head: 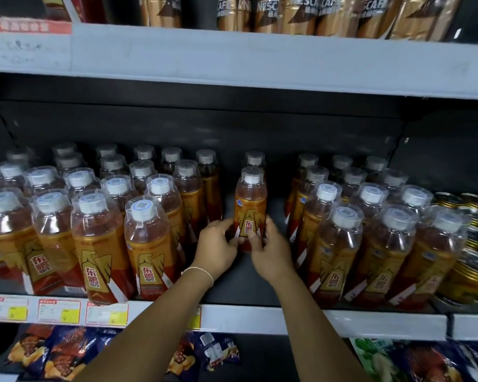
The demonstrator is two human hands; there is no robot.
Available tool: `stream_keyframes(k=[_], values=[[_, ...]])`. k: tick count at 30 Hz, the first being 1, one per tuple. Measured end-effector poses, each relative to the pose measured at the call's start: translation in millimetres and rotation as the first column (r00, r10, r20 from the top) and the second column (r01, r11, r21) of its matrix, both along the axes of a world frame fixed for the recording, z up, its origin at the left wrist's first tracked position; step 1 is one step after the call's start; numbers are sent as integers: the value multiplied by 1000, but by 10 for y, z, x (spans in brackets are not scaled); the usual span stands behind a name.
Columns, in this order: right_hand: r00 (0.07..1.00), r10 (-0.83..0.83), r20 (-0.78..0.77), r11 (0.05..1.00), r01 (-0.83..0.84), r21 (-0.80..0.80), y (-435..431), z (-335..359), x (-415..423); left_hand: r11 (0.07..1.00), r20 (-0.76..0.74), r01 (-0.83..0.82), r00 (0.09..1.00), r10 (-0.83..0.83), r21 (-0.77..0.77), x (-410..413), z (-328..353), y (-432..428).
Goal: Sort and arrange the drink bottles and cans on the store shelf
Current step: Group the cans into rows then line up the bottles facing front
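Bottle [250,208] is held upright in the gap at mid-shelf [287,318], set back from the front edge. Left grip [218,244] is curled round its lower left side, right grip [271,249] round its lower right, and the base is hidden. Rear bottle [255,159] is stood just behind. Left rows [102,230] and right rows [340,244] are packed either side, apart from it. Cans [475,260] are stacked at the right end.
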State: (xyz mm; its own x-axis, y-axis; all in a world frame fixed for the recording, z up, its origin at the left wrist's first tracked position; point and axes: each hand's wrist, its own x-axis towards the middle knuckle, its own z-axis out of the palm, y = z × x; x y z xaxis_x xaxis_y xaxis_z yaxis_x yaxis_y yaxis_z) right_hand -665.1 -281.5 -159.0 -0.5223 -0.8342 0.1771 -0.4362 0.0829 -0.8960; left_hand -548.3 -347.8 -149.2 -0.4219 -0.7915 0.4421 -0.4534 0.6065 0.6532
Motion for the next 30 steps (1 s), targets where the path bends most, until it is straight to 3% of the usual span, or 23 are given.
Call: stream_keyframes(k=[11,20,27,30], values=[[997,-81,-7,997,81,-17,-6,-8,48,998,-29,-31,999,29,-48,-199,-99,-28],[1000,16,-2,998,-16,58,-20,-81,-33,996,-36,-47,998,44,-76,-211,-152,-89],[999,11,-53,998,-7,70,-6,-63,-4,991,2,-53,999,53,-125,-162,-95,-27],[983,-92,-158,996,89,-26,53,-31,76,980,-61,-57,997,46,-193,-51,37,119]])
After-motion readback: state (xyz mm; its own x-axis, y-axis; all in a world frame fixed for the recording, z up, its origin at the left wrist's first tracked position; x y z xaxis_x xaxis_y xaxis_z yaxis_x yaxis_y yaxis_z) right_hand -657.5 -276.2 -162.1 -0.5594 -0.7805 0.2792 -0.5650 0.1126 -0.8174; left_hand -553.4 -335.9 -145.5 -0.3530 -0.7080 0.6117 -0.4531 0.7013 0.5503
